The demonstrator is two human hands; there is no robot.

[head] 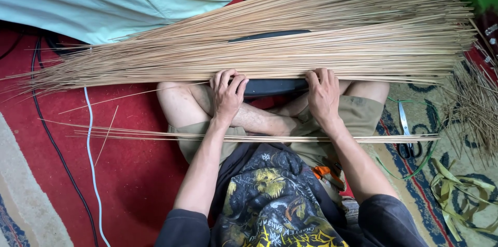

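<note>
We sit cross-legged on the red rug [135, 174] with a wide bundle of thin sticks [290, 45] lying across a black board [272, 87] over our knees. The sticks look light, stiff and springy, likely brittle at their fine tips on the left and prone to sliding apart, so we judge they handle best gripped near the middle, many at once. Our left hand [228, 94] curls its fingers over the near edge of the bundle and board, half closed. Our right hand [322, 94] does the same further right. Both forearms reach straight forward, wrists level. A few loose sticks [259, 137] rest across our lap; scissors [407, 133] lie to the right.
</note>
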